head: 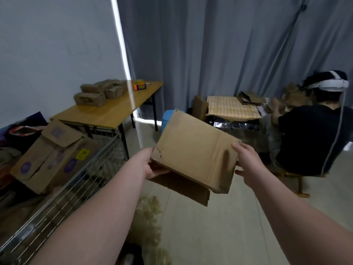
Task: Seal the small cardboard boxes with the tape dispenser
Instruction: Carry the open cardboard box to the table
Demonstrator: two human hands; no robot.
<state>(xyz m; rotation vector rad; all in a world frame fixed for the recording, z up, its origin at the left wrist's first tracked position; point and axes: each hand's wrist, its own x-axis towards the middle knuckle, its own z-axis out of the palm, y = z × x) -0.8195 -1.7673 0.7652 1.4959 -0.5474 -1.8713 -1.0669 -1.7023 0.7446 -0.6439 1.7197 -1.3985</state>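
Aloft, cardboard box (194, 150), long axis diagonal.

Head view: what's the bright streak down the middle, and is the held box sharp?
Head view: the streak is blown-out light at the curtain edge, smearing across the wooden table; the cardboard box between left hand and right hand is fairly sharp; the small boxes are soft.

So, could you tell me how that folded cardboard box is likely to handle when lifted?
Probably light: the left hand and right hand hold the cardboard box aloft by its edges. Likely fairly stiff, as its panel looks flat, though the hanging lower flap may swing.
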